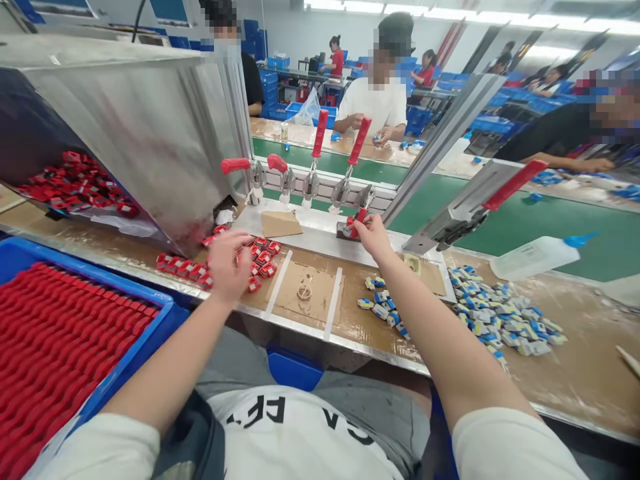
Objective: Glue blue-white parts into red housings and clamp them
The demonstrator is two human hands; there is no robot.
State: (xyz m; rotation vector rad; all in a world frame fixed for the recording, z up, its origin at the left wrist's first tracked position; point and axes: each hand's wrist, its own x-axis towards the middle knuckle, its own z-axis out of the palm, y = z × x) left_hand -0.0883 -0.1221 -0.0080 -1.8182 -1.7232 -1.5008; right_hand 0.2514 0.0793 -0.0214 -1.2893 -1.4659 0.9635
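My left hand (229, 267) is over a group of red plastic housings (263, 253) on the bench, its fingers loosely apart and no held thing visible. My right hand (373, 237) reaches to the metal fixture plate (320, 240). Its fingers are closed at the red handle (361, 214) of the rightmost toggle clamp on the rail, partly hiding it. Beneath those fingertips sits a small dark block (344, 231). More toggle clamps with red handles (320, 133) stand along the rail to the left, some raised and others lowered.
Red parts fill a metal hopper (80, 187) and a blue crate (170, 303) at left. Blue-and-white parts (500, 313) lie at right beside a squeeze bottle (537, 257). A larger clamp (515, 187) leans nearby. Across a green conveyor (575, 233), other people work.
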